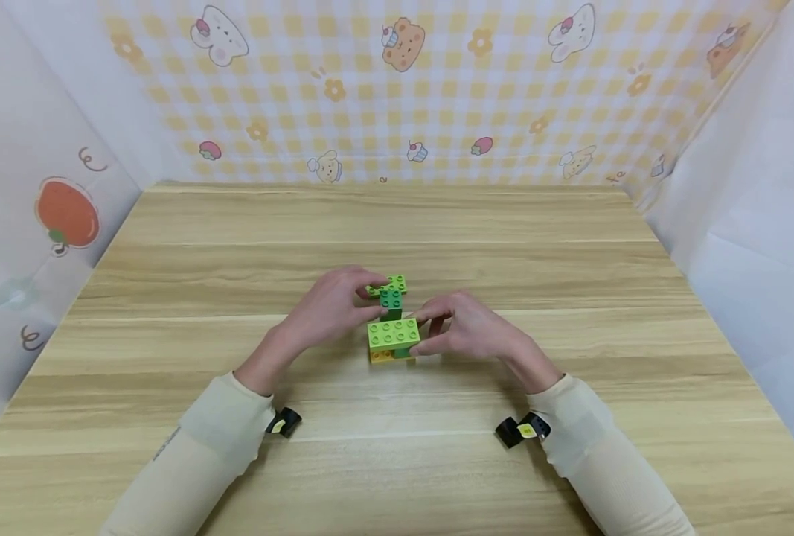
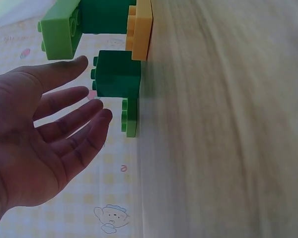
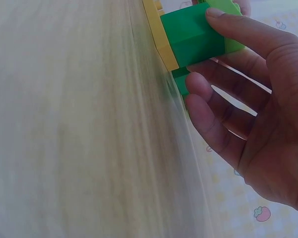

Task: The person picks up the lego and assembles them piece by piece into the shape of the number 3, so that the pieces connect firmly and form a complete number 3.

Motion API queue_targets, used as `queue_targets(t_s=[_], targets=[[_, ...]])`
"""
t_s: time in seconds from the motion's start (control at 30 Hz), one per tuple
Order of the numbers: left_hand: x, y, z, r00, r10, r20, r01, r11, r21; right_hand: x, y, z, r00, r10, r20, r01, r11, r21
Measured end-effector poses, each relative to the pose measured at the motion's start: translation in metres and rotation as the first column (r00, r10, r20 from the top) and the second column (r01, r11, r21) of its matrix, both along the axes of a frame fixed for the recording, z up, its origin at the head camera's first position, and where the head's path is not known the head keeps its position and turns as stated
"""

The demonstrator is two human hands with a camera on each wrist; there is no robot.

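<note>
three-view legend: bricks handled on a desk. lettering: on the patterned sheet behind the desk, one mark reads as a small "e"; dark print on the left sleeve is too small to read, as are the yellow labels on the black wrist devices.

the brick stack stands near the middle of the desk: a yellow brick at the base, a green block above it, and a lime brick on top, bearing two rows of four round studs. just behind it stand a dark green brick, studs upward, and, farther back, a low light green brick, also studded.

right hand: its grip grasps the brick stack, the thumb pressed to the green block near the lime brick, the other fingers curving behind. left hand: its grip is released, the fingers loosely bent beside the dark green brick; contact cannot be told.

from the head view, the left fingers cover part of the light green brick, and the lime brick hides much of the green block. the sheet carries yellow checks, bears, rabbits and flowers; a red balloon-like print marks the white side cloth.
</note>
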State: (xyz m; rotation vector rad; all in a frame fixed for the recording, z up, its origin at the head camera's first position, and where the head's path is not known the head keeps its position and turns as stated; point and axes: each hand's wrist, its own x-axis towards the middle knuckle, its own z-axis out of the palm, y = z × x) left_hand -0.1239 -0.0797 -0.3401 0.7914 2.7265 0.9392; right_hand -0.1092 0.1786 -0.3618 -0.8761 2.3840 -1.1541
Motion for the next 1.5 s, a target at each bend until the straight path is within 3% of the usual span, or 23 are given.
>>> queue_targets(t_s=[0.6,1.2,1.5], targets=[[-0.0066,0.0033,-0.0035,0.999,-0.032,0.024,0.034,0.995,-0.096,0.0011,0.0009,-0.0028,1.0,0.0,0.018,0.001,1.0,-0.009],[-0.0076,0.0078,-0.0045,0.999,-0.041,-0.026,0.038,0.992,-0.122,0.0015,0.0007,-0.0042,0.999,-0.006,0.036,0.008,0.999,-0.036],[-0.0072,0.004,-0.0001,1.0,-0.011,-0.001,0.011,0.996,-0.093,0.0018,0.0007,-0.0037,0.999,-0.008,0.037,0.01,0.999,-0.03]])
